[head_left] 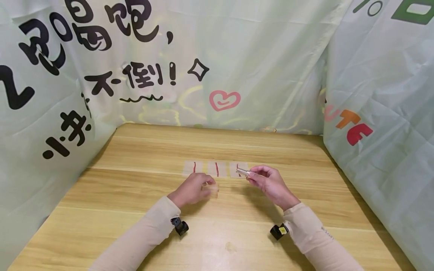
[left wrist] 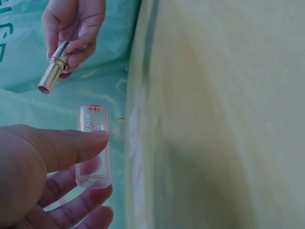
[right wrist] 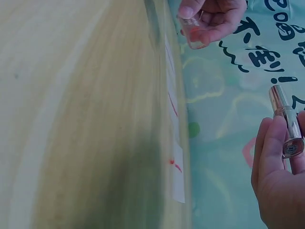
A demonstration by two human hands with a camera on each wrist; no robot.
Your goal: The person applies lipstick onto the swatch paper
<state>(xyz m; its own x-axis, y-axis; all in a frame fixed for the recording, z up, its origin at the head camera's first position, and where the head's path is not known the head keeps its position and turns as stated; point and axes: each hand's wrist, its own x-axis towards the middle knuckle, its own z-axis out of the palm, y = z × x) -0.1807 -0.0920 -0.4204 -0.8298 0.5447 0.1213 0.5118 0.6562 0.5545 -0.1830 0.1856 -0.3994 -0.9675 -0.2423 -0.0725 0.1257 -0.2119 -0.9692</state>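
Observation:
Just above the table, my left hand [head_left: 192, 189] pinches a clear lipstick cap [left wrist: 94, 180] between thumb and fingers. The cap has small printed lettering and is see-through. Opposite it, my right hand [head_left: 271, 185] holds a silvery lipstick tube [head_left: 243, 171] by its lower part, with the uncapped end pointing left. No lipstick stick stands out of that end in the left wrist view. Cap and tube are apart. Beyond the hands lie three pale paper pieces in a row: a left one [head_left: 188, 168], a middle one [head_left: 211, 170] and a right one [head_left: 233, 172], each with red strokes.
The wooden table [head_left: 135, 218] reaches back to a printed pale green cloth [head_left: 264, 75] hanging behind it and along both sides. A dark wrist camera [head_left: 180, 227] is strapped on the left wrist, and another camera [head_left: 278, 232] on the right.

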